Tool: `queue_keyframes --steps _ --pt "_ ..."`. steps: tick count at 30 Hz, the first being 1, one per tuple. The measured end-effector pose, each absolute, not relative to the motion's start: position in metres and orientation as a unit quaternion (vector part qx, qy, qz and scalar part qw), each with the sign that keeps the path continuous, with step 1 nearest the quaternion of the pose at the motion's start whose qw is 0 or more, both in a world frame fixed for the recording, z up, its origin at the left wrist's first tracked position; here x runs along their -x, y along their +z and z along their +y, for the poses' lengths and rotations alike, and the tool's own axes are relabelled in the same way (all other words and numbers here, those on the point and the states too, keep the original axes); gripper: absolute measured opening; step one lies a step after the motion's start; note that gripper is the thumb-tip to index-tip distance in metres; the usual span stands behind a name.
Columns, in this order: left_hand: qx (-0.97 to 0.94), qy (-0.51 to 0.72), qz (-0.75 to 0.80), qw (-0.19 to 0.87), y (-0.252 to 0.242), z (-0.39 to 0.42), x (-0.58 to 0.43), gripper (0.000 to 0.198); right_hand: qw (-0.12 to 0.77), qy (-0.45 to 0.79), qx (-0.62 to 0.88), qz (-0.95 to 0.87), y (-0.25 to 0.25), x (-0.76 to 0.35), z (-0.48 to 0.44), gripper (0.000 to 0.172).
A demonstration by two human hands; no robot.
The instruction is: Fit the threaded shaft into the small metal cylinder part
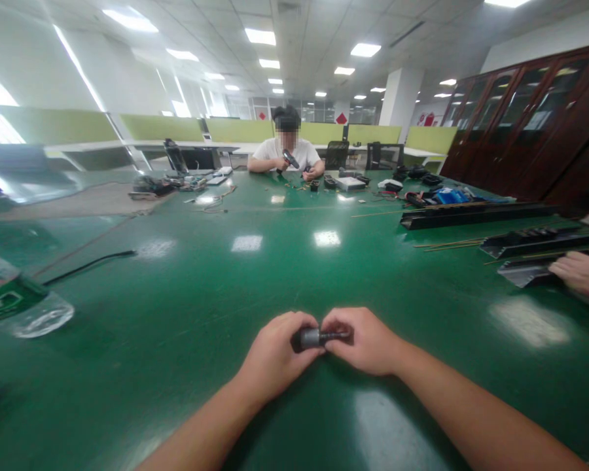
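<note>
Low over the middle of the green table, both hands hold one small part, a dark grey cylinder with a thinner black stem (311, 337). The fingers and thumb of my left hand (277, 353) close around the thick end, on the left. My right hand (368, 340) pinches the thin stem, which points right. The two hands nearly touch at the fingertips. My fingers cover parts of the piece, and its exact kind is too small to make out.
A clear plastic bottle (22, 304) lies at the left near a black cable (91, 267). Black metal channels (476, 214) and thin rods (446, 246) are at the right, beside another person's hand (582, 273). Across the green table (201, 275) sits a person (287, 147) holding a power tool (290, 159).
</note>
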State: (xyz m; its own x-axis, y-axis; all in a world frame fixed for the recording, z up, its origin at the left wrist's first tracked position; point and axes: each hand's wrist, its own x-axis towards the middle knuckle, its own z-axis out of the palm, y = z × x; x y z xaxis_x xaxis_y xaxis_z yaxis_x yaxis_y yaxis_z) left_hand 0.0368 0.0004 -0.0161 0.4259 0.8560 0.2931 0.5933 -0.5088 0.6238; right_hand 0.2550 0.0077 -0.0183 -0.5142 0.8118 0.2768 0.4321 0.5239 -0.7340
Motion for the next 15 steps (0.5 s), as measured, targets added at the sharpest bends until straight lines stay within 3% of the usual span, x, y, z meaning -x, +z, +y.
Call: queue_keyframes --steps 8,15 --pt "-0.815 0.296 0.443 0.228 -0.0141 -0.0007 -0.0378 0.024 0.301 0.282 0.381 -0.828 -0.0161 -0.2549 0.0080 0.009" --pt "-0.814 0.299 0.447 0.221 -0.0138 -0.0018 -0.0378 0.021 0.324 0.298 0.394 -0.807 -0.0147 -0.2562 0.0060 0.020"
